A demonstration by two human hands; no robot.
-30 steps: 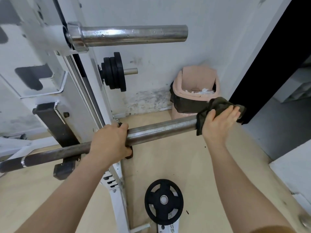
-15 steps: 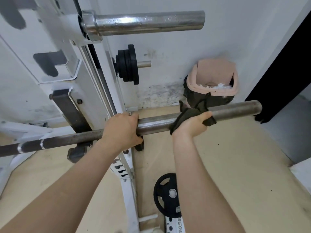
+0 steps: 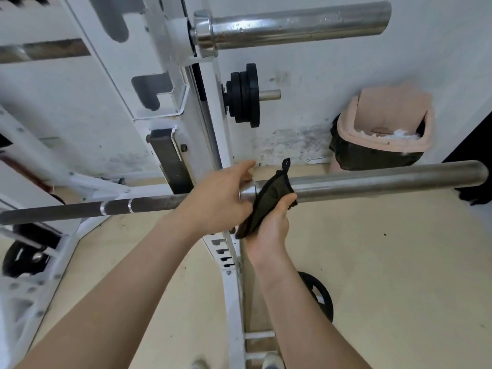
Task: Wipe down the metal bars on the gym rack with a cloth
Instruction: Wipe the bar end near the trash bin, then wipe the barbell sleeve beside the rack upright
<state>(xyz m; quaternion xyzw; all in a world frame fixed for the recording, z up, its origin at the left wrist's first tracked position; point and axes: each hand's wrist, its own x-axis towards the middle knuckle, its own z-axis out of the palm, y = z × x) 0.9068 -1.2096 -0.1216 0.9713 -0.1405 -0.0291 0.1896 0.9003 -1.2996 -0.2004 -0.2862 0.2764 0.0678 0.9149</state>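
Observation:
A long metal barbell (image 3: 372, 179) lies across the white gym rack (image 3: 170, 83) at mid height, its thick sleeve pointing right. My right hand (image 3: 269, 225) holds a dark cloth (image 3: 269, 198) against the inner end of that sleeve, next to the collar. My left hand (image 3: 221, 198) is just left of the cloth over the collar, its fingers loosened and partly spread, touching the bar and the cloth's edge. A second shiny barbell sleeve (image 3: 292, 22) sticks out to the right near the top of the rack.
Black weight plates (image 3: 245, 95) hang on a peg of the rack. A pink bin (image 3: 383, 131) with a dark liner stands by the wall. Another plate (image 3: 319, 296) lies on the wooden floor by the rack's base, and one more (image 3: 24, 259) at the left.
My right hand slid the cloth leftwards along the sleeve from its far end to the collar. My left hand loosened its full grip on the bar and opened towards the cloth.

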